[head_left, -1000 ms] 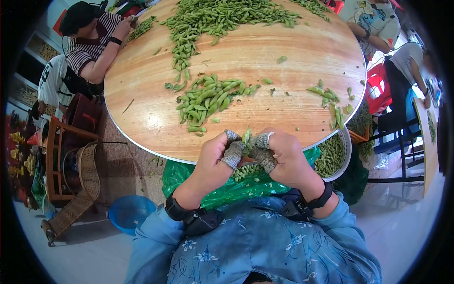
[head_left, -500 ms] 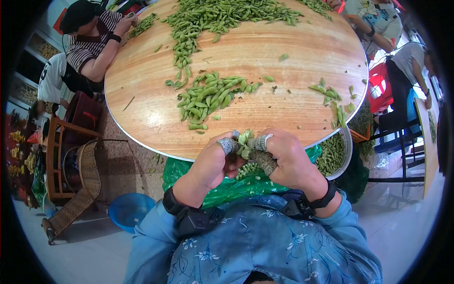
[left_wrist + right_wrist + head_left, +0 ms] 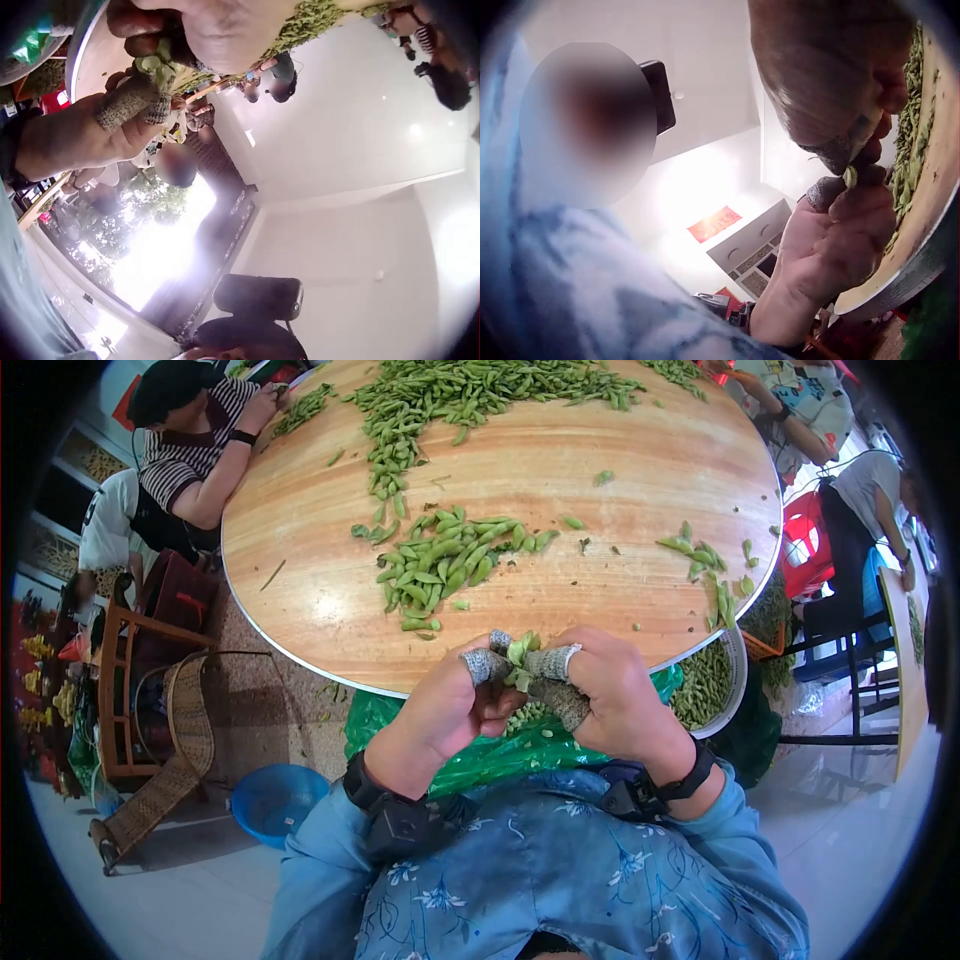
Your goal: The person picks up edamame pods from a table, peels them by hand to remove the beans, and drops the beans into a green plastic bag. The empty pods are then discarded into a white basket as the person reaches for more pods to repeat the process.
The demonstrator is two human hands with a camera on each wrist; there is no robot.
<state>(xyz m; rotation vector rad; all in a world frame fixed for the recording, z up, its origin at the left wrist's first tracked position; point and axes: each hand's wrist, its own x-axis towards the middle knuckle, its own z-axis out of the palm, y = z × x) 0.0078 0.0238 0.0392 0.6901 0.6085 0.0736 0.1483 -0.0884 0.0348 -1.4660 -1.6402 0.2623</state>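
Both hands meet at the near edge of the round wooden table, with grey knitted covers on thumbs and fingers. The left hand [image 3: 437, 710] and the right hand [image 3: 622, 695] pinch a green pod [image 3: 520, 652] between them; its split or leafy end sticks up. In the left wrist view the pod [image 3: 155, 66] shows pale green at the covered fingertips of the right hand [image 3: 94, 131]. The right wrist view shows a bit of the pod [image 3: 850, 177] between the fingertips, near the left hand [image 3: 836, 240]. A small pile of pods [image 3: 440, 565] lies beyond the hands.
A large pod heap [image 3: 480, 398] covers the far part of the table [image 3: 330, 610]. Below the hands is green plastic [image 3: 470, 765] holding shelled beans. A white basket [image 3: 738, 690] of pods stands at right, a blue basin [image 3: 278, 800] on the floor at left. Other people sit around.
Since the first frame, the left hand has shifted slightly down and left, its thumb has lifted, and more of the green pod shows between the fingertips. The right hand has barely moved.
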